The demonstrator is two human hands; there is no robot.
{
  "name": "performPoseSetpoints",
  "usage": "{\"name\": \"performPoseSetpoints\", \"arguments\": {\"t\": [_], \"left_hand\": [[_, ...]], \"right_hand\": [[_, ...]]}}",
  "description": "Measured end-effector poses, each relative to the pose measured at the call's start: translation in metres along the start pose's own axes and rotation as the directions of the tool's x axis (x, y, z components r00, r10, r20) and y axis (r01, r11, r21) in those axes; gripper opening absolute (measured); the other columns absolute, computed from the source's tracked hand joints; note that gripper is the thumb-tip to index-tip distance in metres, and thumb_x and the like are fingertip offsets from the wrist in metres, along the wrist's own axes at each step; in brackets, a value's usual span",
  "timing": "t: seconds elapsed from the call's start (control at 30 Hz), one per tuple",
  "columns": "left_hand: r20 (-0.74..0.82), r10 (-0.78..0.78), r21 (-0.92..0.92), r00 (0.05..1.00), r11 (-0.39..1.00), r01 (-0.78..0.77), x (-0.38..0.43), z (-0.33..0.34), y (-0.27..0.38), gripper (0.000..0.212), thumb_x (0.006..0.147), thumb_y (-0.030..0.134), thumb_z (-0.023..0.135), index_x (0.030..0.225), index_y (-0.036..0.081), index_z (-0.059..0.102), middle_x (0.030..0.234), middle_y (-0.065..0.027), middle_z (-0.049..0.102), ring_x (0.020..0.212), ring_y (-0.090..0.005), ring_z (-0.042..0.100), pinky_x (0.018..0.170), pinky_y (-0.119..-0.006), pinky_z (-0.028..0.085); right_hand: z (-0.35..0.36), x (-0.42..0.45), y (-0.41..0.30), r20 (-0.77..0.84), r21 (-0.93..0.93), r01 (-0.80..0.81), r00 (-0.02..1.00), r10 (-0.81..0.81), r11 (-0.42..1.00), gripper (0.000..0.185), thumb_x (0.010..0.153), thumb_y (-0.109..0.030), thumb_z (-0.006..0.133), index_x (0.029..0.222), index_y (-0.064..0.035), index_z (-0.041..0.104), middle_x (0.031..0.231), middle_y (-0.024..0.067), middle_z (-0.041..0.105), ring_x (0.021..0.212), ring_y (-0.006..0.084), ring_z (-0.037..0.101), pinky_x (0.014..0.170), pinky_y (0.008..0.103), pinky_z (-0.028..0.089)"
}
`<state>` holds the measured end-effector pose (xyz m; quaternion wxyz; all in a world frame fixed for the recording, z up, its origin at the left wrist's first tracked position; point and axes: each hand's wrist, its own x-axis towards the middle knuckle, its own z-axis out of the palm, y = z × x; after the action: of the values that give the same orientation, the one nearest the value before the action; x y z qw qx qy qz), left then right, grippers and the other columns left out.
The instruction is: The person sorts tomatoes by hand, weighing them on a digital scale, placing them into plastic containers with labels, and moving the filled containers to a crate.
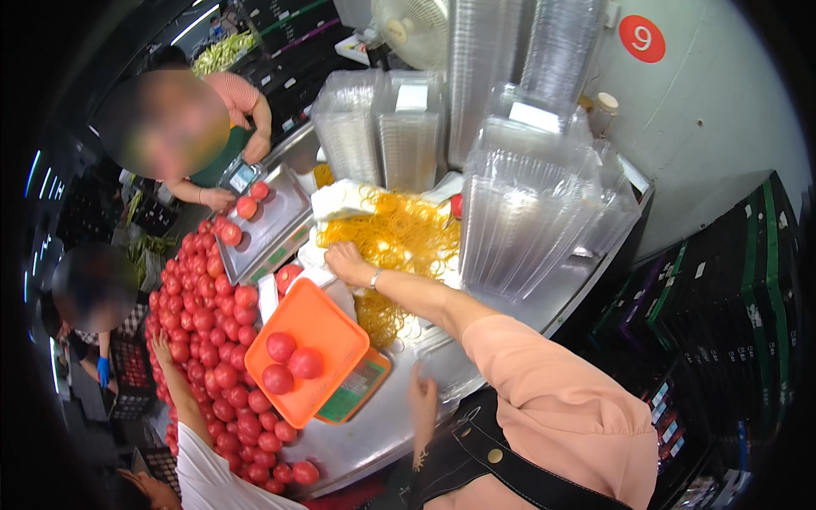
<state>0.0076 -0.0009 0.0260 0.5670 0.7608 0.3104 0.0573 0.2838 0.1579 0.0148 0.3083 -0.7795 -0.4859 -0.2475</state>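
My right hand, with a bracelet at its wrist, reaches into the left edge of a heap of yellow rubber bands, beside white wrapping; its fingertips are hard to make out. Low in the middle, my left hand is blurred, fingers bent, at the edge of a clear plastic container; whether it grips it does not show. Left of my hands, an orange tray with several tomatoes sits on an orange and green scale. A large pile of tomatoes lies beyond it.
Tall stacks of clear plastic containers stand on the metal table. Across it, a co-worker handles a container by a second scale. Another person's hand touches the tomato pile. Black crates stand at right, a fan behind.
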Motion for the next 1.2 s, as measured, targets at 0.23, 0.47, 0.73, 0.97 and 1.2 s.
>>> {"name": "performPoseSetpoints", "arguments": {"t": [0.23, 0.47, 0.73, 0.97, 1.2], "left_hand": [[-0.078, 0.044, 0.110, 0.996, 0.993, -0.036, -0.004, -0.018, -0.029, 0.041, 0.079, 0.013, 0.054, 0.118, 0.003, 0.046, 0.059, -0.0049, 0.048, 0.053, -0.0124, 0.045, 0.051, -0.028, 0.039], [-0.067, 0.067, 0.115, 0.996, 0.992, -0.059, -0.009, -0.002, -0.017, 0.040, 0.079, 0.017, 0.055, 0.116, 0.006, 0.046, 0.059, -0.0094, 0.052, 0.051, -0.0206, 0.050, 0.051, -0.033, 0.040], [-0.395, 0.151, -0.143, 0.906, 0.964, -0.223, -0.003, -0.011, 0.000, 0.038, 0.079, 0.011, 0.061, 0.112, -0.001, 0.048, 0.096, -0.0120, 0.055, 0.082, -0.0182, 0.056, 0.069, -0.028, 0.046], [-0.398, 0.092, -0.692, 0.913, 0.623, -0.364, 0.043, -0.028, 0.061, 0.029, 0.081, 0.004, 0.058, 0.106, -0.004, 0.045, 0.094, -0.0080, 0.054, 0.084, -0.0144, 0.054, 0.073, -0.025, 0.046], [-0.262, 0.128, -0.768, 0.956, 0.572, -0.287, 0.048, -0.029, 0.071, 0.014, 0.080, 0.003, 0.058, 0.091, -0.002, 0.051, 0.083, -0.0061, 0.057, 0.072, -0.0114, 0.055, 0.066, -0.024, 0.048]], "right_hand": [[-0.064, 0.040, -0.013, 0.136, 0.571, -0.542, 0.803, 0.581, 0.616, 0.011, 0.070, -0.013, 0.058, 0.069, -0.0036, 0.062, 0.068, 0.0131, 0.061, 0.063, 0.0251, 0.060, 0.059, 0.0344, 0.046], [-0.064, 0.017, 0.043, 0.304, 0.847, -0.500, 0.735, 0.606, 0.182, 0.009, 0.076, -0.008, 0.061, 0.081, -0.0007, 0.063, 0.072, 0.0027, 0.061, 0.063, 0.0080, 0.055, 0.057, 0.0210, 0.044], [-0.131, 0.004, -0.014, 0.217, 0.663, -0.348, 0.937, 0.275, 0.663, 0.006, 0.068, -0.008, 0.061, 0.072, -0.0037, 0.062, 0.068, 0.0082, 0.061, 0.057, 0.0163, 0.058, 0.053, 0.0281, 0.045], [-0.208, -0.082, -0.060, 0.334, 0.606, -0.053, 0.922, -0.194, 0.794, 0.009, 0.067, -0.007, 0.062, 0.074, -0.0054, 0.056, 0.067, 0.0072, 0.055, 0.057, 0.0229, 0.057, 0.049, 0.0317, 0.044], [-0.216, -0.093, -0.042, 0.338, 0.573, -0.332, 0.928, 0.153, 0.749, 0.006, 0.069, -0.005, 0.061, 0.070, -0.0020, 0.056, 0.065, 0.0085, 0.055, 0.056, 0.0178, 0.057, 0.050, 0.0283, 0.044]]}}
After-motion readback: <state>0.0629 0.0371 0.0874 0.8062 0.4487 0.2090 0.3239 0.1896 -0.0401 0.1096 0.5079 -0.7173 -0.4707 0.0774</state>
